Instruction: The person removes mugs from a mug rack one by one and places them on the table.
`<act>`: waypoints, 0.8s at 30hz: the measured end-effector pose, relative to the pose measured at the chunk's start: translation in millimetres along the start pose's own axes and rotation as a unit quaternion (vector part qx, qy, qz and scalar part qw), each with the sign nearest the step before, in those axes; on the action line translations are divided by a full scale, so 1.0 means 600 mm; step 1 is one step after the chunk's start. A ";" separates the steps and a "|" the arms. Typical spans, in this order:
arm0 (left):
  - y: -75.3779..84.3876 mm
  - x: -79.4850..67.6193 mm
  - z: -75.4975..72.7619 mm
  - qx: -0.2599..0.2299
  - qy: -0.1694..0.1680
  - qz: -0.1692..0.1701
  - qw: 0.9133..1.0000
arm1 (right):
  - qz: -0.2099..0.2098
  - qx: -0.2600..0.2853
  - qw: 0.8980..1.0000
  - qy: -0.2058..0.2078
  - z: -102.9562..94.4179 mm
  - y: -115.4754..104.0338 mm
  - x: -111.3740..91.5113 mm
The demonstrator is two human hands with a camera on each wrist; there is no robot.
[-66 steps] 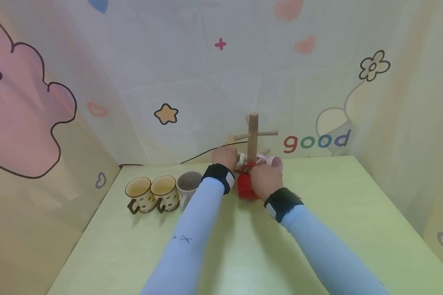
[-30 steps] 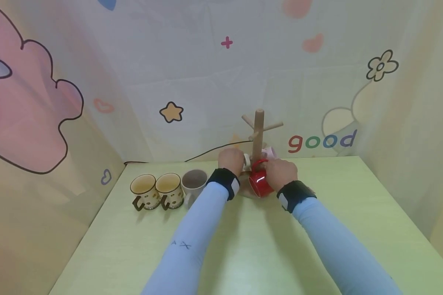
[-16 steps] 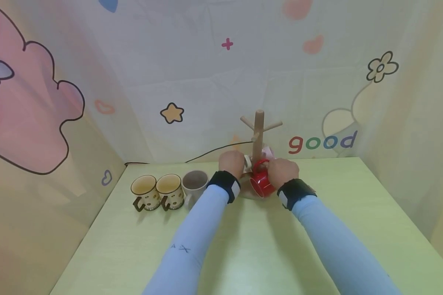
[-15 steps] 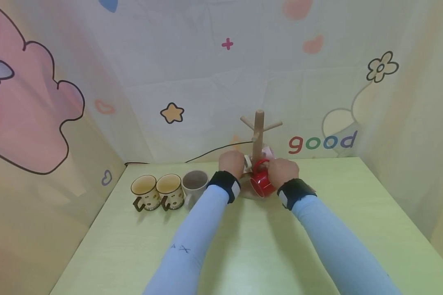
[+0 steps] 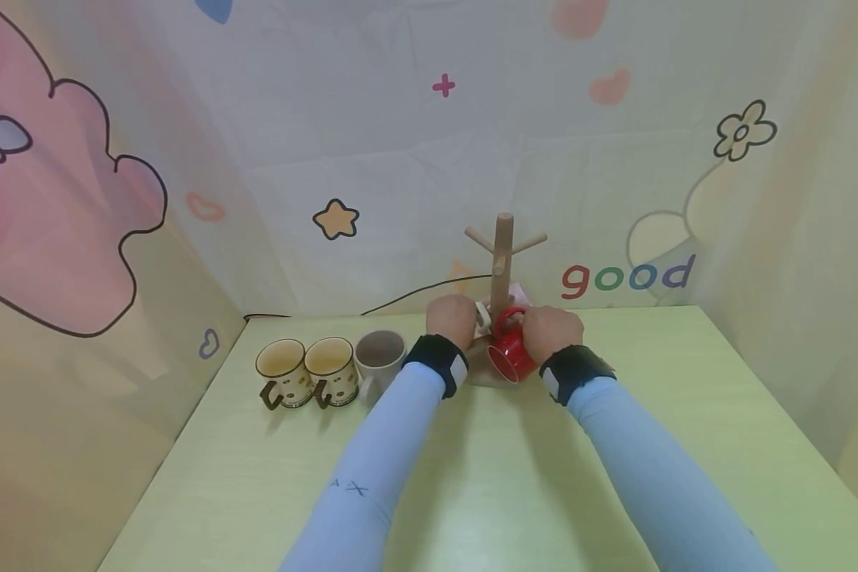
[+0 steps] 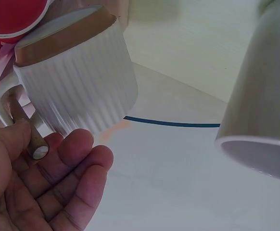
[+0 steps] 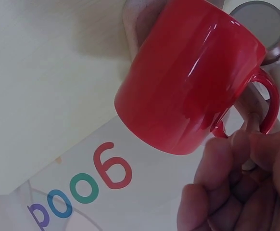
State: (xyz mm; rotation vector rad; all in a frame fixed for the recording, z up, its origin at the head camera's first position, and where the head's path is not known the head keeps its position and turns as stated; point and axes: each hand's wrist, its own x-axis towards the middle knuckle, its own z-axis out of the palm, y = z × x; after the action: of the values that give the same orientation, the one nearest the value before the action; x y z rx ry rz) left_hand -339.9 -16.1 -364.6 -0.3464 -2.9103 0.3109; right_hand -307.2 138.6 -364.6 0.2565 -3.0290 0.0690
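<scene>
A wooden mug tree (image 5: 502, 262) stands at the back of the table. My left hand (image 5: 451, 319) pinches a lower wooden peg (image 6: 41, 150) between thumb and fingers. From that peg hangs a white ribbed mug (image 6: 77, 82) with a brown base band, by its handle. On the right side, my right hand (image 5: 553, 332) pinches the end of another peg (image 7: 248, 166), fingertips right at the handle of a red mug (image 7: 193, 77). The red mug hangs tilted, its mouth toward the lower left in the head view. Behind it a pink mug (image 5: 520, 295) shows in part.
Left of my left arm, two cream mugs (image 5: 283, 373) with brown handles and a grey-white mug (image 5: 380, 357) stand in a row on the pale green table (image 5: 472, 492). A printed cloth wall (image 5: 400, 159) rises right behind the mug tree.
The mug tree has turned: its upper pegs point in other directions, and the red mug has swung from upright to tilted. Both hands stay on the lower pegs. Over the last half second little changes.
</scene>
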 end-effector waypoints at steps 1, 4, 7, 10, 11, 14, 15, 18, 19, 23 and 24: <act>0.000 0.000 0.001 0.002 0.001 0.000 1.000 | 0.000 -0.001 1.000 0.001 0.000 0.000 0.000; 0.001 -0.001 0.001 0.006 0.000 0.004 1.000 | 0.002 0.004 1.000 0.003 0.000 0.001 0.000; 0.001 -0.001 0.001 0.003 0.001 0.004 1.000 | 0.002 0.010 1.000 0.007 0.002 0.002 0.001; 0.001 -0.002 0.002 0.002 0.002 0.003 1.000 | 0.001 0.011 1.000 0.008 0.004 0.004 0.003; 0.001 -0.002 0.002 0.001 0.003 0.002 1.000 | 0.001 0.011 1.000 0.009 0.004 0.004 0.003; 0.001 -0.002 0.004 -0.002 0.004 0.002 1.000 | 0.003 0.013 1.000 0.010 0.004 0.005 0.003; 0.001 -0.002 0.005 -0.002 0.007 0.003 1.000 | 0.003 0.015 1.000 0.010 0.004 0.006 0.003; 0.000 -0.002 0.008 -0.002 0.012 0.006 1.000 | 0.005 0.019 1.000 0.009 0.003 0.006 0.002; -0.001 -0.002 0.008 -0.001 0.014 0.008 1.000 | 0.005 0.020 1.000 0.008 0.002 0.007 0.001; -0.003 -0.003 0.005 0.004 0.010 0.012 1.000 | 0.003 0.020 1.000 0.008 0.002 0.007 -0.001; -0.004 -0.003 0.003 0.006 0.007 0.012 1.000 | 0.003 0.020 1.000 0.008 0.003 0.008 -0.001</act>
State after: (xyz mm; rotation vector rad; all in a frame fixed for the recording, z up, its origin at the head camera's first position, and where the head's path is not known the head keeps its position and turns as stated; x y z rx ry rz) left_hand -338.9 -19.0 -366.3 -0.3812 -2.8921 0.3285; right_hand -307.7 143.1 -366.4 0.2501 -3.0150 0.1319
